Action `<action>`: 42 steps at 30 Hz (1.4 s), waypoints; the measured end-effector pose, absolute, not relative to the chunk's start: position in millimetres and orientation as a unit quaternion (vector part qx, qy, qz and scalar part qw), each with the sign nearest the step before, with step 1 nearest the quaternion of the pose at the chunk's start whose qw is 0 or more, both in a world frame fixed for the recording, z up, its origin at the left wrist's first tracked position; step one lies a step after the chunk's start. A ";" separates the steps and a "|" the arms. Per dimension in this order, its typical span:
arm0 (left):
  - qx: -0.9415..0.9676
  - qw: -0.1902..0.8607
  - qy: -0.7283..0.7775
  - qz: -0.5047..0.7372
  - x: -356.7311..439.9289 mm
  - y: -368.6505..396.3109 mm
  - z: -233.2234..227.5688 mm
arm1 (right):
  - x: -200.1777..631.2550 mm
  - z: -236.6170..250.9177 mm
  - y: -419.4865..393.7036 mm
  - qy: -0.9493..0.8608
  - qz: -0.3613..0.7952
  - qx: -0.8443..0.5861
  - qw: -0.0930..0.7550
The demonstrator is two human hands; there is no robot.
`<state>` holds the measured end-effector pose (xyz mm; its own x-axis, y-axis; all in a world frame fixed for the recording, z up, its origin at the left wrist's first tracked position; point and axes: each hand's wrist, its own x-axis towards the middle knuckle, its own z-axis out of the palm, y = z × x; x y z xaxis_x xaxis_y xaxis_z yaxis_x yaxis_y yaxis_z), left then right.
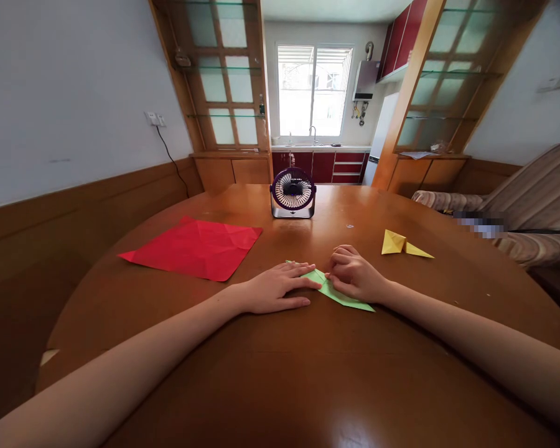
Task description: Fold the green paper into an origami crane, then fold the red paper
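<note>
A folded piece of light green paper (348, 300) lies on the table in front of me, with a crease showing between my hands. Flat across its left part rests my left hand (280, 289), fingers stretched out and thumb apart. My right hand (358, 275) is closed over the upper right side of the paper, its fingers curled and the fingertips at the sheet near the crease. Both hands cover parts of the paper, so its full outline is hidden.
A creased red sheet (200, 250) lies to the left. On the right sits a folded yellow paper shape (394, 243). A small purple fan (293, 190) stands at the back of the round wooden table (280, 386). Beyond the right edge is a striped armchair (532, 193).
</note>
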<state>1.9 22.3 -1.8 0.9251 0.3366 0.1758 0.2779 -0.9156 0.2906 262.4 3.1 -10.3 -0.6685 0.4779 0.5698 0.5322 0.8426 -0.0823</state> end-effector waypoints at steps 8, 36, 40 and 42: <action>0.958 0.176 0.183 0.135 1.6 27.8 -3.6 | 262.6 -3.6 0.7 -0.935 -0.052 -0.259 0.235; 0.927 0.089 0.251 0.263 2.7 16.2 0.7 | 247.1 3.2 -16.9 -0.893 -0.117 -0.297 0.317; 0.884 0.186 0.273 0.332 4.8 11.9 2.3 | 247.4 10.1 -19.2 -0.856 0.002 -0.346 0.383; 0.841 0.282 0.290 0.359 5.9 10.5 2.6 | 246.9 15.2 -20.3 -0.840 0.074 -0.360 0.399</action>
